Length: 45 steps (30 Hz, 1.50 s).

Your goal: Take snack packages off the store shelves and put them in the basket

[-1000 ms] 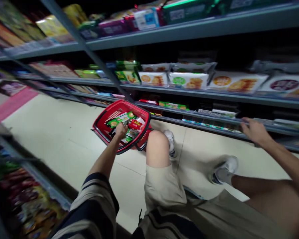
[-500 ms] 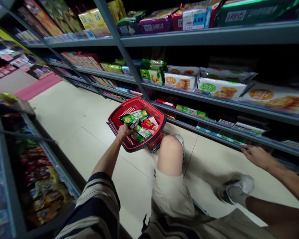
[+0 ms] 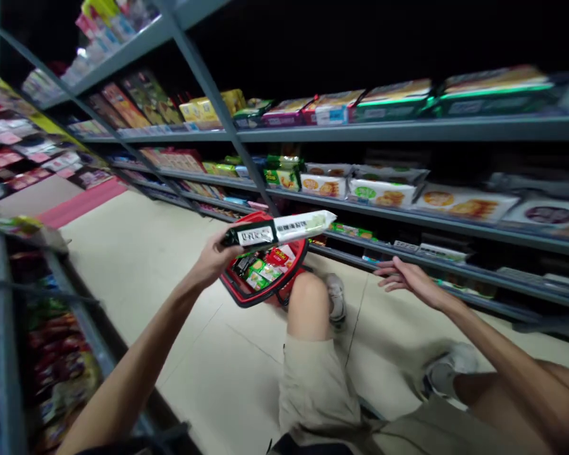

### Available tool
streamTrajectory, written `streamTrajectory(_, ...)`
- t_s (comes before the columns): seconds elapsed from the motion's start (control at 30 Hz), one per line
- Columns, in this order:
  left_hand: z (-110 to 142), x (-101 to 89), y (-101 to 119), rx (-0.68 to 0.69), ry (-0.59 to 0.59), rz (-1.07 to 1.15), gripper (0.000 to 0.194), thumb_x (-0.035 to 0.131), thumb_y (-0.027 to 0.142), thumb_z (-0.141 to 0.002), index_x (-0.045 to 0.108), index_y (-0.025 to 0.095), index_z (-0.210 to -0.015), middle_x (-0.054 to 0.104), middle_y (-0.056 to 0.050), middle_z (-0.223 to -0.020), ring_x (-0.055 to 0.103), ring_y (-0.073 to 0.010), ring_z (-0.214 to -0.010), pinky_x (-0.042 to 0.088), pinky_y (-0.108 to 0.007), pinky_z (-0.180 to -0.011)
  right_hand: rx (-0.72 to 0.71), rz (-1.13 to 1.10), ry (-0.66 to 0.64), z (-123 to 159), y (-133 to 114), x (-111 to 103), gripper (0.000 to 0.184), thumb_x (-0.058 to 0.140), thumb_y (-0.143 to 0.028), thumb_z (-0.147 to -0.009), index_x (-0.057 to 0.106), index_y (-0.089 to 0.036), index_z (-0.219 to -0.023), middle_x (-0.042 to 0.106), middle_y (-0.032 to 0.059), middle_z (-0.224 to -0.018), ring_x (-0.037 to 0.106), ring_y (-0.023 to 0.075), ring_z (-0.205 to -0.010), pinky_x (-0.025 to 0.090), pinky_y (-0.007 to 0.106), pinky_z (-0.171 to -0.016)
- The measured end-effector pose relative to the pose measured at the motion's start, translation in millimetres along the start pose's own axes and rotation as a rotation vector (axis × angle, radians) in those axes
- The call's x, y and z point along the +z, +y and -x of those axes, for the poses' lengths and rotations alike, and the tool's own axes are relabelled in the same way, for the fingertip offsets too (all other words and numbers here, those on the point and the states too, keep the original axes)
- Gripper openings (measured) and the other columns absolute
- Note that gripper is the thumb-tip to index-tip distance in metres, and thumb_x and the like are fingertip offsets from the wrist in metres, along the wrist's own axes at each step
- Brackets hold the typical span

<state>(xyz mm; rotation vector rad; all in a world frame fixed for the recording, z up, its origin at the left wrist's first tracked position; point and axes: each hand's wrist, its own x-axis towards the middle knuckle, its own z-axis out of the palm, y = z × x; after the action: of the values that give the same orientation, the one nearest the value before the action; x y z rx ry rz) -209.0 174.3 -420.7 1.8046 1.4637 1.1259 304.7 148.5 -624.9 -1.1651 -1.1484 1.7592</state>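
Head view: the left hand pinches a long, slim packet by its dark end. The packet juts out toward the right hand, nearly level, above the red basket, in which smaller packets lie. The right hand grips nothing; its fingers are loosely spread, near the low shelf but well away from the packet.

The packet looks light and runs straight without sagging, so it is probably fairly stiff along its length, with brittle contents such as biscuits. Its glossy wrapper may be slippery, and the pale far end, tapering like a loose wrapper fold, would make a poor hold. An end grip lets the weight tip down; a gentle hold around the middle, just beyond the left fingertips, should balance better, without squeezing hard or bending it.
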Motion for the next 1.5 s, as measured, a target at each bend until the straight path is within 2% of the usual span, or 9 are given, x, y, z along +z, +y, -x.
streamTrajectory(0.13,15.8,89.3,72.1,0.645,-0.363,-0.135,0.059,0.080,0.023,-0.087,0.071,0.040,-0.142,0.062,-0.006,-0.152,0.047,-0.0354,-0.156,0.041,-0.058,-0.132,-0.099,-0.420,-0.110,27.3,-43.2,14.5,0.081,0.042,-0.090,-0.099,0.065,-0.025,-0.142,0.064,0.0150,-0.152,0.072,0.0337,-0.126,0.064,0.051,-0.102)
streamTrajectory(0.27,8.4,155.0,81.7,0.982,-0.674,-0.290,0.080,0.060,0.002,-0.094,0.054,0.049,-0.158,0.053,0.000,-0.166,0.026,-0.0294,-0.168,0.032,-0.060,-0.136,-0.224,-0.353,0.129,47.9,-54.6,-15.0,0.055,0.082,-0.063,-0.091,0.072,-0.023,-0.127,0.076,0.0106,-0.131,0.075,0.0288,-0.114,0.068,0.041,-0.093)
streamTrajectory(0.43,-4.4,218.5,49.5,0.581,-0.360,0.015,0.094,0.071,0.016,-0.091,0.029,0.038,-0.173,0.028,-0.008,-0.180,0.018,-0.0347,-0.170,0.025,-0.064,-0.136,-0.336,-0.333,0.311,67.3,-49.5,-43.8,0.044,0.088,-0.059,-0.088,0.076,-0.023,-0.112,0.080,0.0074,-0.117,0.073,0.0289,-0.118,0.067,0.041,-0.097)
streamTrajectory(0.57,-0.8,269.8,34.6,0.043,-0.230,0.513,0.061,0.071,0.040,-0.094,0.062,0.030,-0.153,0.060,-0.013,-0.159,0.058,-0.0343,-0.148,0.053,-0.053,-0.122,-0.381,-0.334,0.437,75.2,-45.9,-55.8,0.048,0.088,-0.059,-0.088,0.072,-0.025,-0.118,0.079,0.0060,-0.118,0.073,0.0285,-0.120,0.067,0.042,-0.100)
streamTrajectory(0.7,1.3,318.4,31.2,-0.168,-0.137,0.613,0.057,0.076,0.054,-0.092,0.073,0.024,-0.140,0.071,-0.013,-0.145,0.069,-0.0332,-0.133,0.059,-0.050,-0.113,-0.406,-0.179,0.627,70.7,-35.4,-69.9,0.055,0.087,-0.062,-0.084,0.067,-0.028,-0.122,0.076,0.0042,-0.127,0.071,0.0268,-0.122,0.062,0.041,-0.107)
streamTrajectory(0.87,-8.8,350.3,10.4,-0.162,-0.122,0.430,0.064,0.077,0.053,-0.091,0.071,0.019,-0.145,0.076,-0.014,-0.134,0.071,-0.0303,-0.129,0.053,-0.048,-0.120,-0.183,0.289,0.797,66.9,-17.4,-88.4,0.042,0.059,-0.065,-0.098,0.067,-0.024,-0.103,0.077,0.0079,-0.115,0.068,0.0309,-0.120,0.056,0.047,-0.111)
streamTrajectory(1.1,-14.1,377.9,-23.4,-0.174,-0.459,0.164,0.046,0.078,0.040,-0.085,0.080,0.020,-0.127,0.079,-0.013,-0.126,0.073,-0.0335,-0.121,0.054,-0.049,-0.114,0.080,0.495,0.881,72.4,7.5,-95.6,0.034,0.074,-0.048,-0.089,0.059,-0.024,-0.070,0.071,0.0095,-0.079,0.071,0.0353,-0.096,0.055,0.052,-0.105)
streamTrajectory(1.33,-28.9,427.9,10.7,0.059,-0.440,-0.095,0.039,0.074,0.036,-0.084,0.083,0.020,-0.119,0.067,-0.014,-0.137,0.059,-0.0362,-0.137,0.044,-0.049,-0.124,0.041,0.355,0.885,85.5,7.0,-141.1,0.010,0.074,-0.029,-0.084,0.073,-0.020,-0.088,0.078,0.0074,-0.087,0.074,0.0304,-0.102,0.057,0.043,-0.102)
streamTrajectory(1.5,-20.0,518.6,53.3,-0.062,-0.527,0.178,0.050,0.072,0.028,-0.084,0.074,0.019,-0.133,0.068,-0.013,-0.145,0.065,-0.0347,-0.130,0.051,-0.048,-0.117,-0.084,0.203,0.925,123.3,5.0,-223.6,0.027,0.063,-0.022,-0.081,0.074,-0.018,-0.104,0.080,0.0043,-0.103,0.072,0.0226,-0.106,0.052,0.037,-0.112)
